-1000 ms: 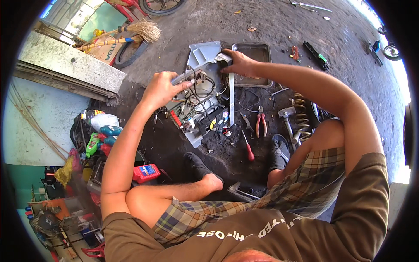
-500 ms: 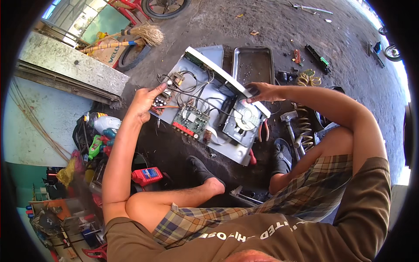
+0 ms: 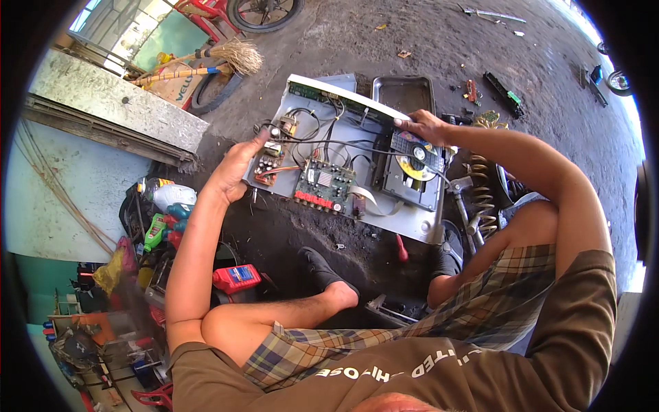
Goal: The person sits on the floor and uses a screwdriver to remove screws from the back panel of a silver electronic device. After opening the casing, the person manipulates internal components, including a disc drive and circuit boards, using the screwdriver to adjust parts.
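- My left hand (image 3: 233,168) holds the left edge of an open metal chassis (image 3: 405,218), the thumb on top; the fingers underneath are hidden.
- My right hand (image 3: 427,128) grips near the right end of the white front panel (image 3: 350,98), the thumb laid over it; I can't see all of those fingers.
- The chassis spans the space between my 2 hands, out in front of my feet, panel on the far side. I can't tell whether its base touches the ground.
- Inside, at the left by my thumb, is a small brown circuit board (image 3: 272,166).
- In the middle sits a green circuit board (image 3: 322,177) with a red connector strip along its near edge, and a pale ribbon cable (image 3: 367,198) beside it.
- At the right, below my right hand, is a disc drive (image 3: 412,189) with a shiny disc on it.
- Black wires cross above the boards.
- Beyond the panel is a shallow metal tray (image 3: 401,91).
- A red handle (image 3: 401,248) shows just past the near edge.
- Right of the chassis lie a hammer (image 3: 461,185) and a coil spring (image 3: 484,199).
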{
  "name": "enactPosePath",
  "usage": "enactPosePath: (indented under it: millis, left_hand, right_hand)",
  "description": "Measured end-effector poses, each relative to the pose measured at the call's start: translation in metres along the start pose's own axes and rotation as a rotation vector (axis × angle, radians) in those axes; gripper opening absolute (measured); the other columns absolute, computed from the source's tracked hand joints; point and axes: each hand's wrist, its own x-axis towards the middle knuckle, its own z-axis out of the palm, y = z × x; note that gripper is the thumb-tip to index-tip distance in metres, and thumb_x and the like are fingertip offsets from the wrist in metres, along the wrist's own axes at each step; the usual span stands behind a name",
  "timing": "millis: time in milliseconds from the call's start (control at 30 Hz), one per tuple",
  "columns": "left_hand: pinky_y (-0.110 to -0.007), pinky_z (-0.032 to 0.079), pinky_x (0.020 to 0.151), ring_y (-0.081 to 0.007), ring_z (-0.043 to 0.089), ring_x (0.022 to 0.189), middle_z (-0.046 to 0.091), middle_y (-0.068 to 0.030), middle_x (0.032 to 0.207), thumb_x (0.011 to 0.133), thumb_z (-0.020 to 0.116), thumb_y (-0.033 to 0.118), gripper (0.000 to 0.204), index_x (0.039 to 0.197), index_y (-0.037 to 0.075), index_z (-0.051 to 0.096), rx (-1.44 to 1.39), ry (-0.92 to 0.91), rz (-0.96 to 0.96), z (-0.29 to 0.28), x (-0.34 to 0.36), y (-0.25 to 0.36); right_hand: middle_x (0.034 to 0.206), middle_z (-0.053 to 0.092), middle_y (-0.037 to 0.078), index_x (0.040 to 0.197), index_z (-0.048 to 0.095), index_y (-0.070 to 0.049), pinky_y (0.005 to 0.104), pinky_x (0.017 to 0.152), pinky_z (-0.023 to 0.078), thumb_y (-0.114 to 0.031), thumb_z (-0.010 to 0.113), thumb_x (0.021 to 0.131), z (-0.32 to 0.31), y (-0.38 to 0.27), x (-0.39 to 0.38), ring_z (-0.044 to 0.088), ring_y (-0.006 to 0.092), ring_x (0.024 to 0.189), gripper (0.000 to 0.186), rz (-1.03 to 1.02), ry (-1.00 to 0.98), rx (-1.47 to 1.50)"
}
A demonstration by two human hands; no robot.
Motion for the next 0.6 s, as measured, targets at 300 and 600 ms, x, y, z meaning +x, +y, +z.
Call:
enactPosePath:
  millis: [300, 600]
  left_hand:
    - [-0.043, 0.063, 0.094, -0.0258, 0.075, 0.114, 0.073, -0.018, 0.134, 0.101, 0.047, 0.084, 0.099, 0.157, 0.002, 0.049, -0.178, -0.023, -0.004, -0.029, 0.032, -0.007]
    - [-0.044, 0.064, 0.093, -0.0251, 0.074, 0.113, 0.07, -0.0135, 0.136, 0.107, 0.053, 0.071, 0.081, 0.156, 0.007, 0.051, -0.214, -0.097, -0.057, -0.008, 0.04, -0.025]
  right_hand:
    - [0.09, 0.075, 0.017, 0.107, 0.08, 0.009, 0.0466, 0.075, 0.055, -0.087, 0.058, 0.096, -0.013, -0.032, 0.008, 0.072, 0.0251, 0.086, 0.099, -0.037, -0.125, -0.049]
    - [0.076, 0.062, 0.008, 0.108, 0.077, 0.008, 0.0439, 0.065, 0.047, -0.085, 0.058, 0.097, -0.02, -0.031, 0.008, 0.058, 0.0183, 0.075, 0.096, -0.111, -0.162, -0.161]
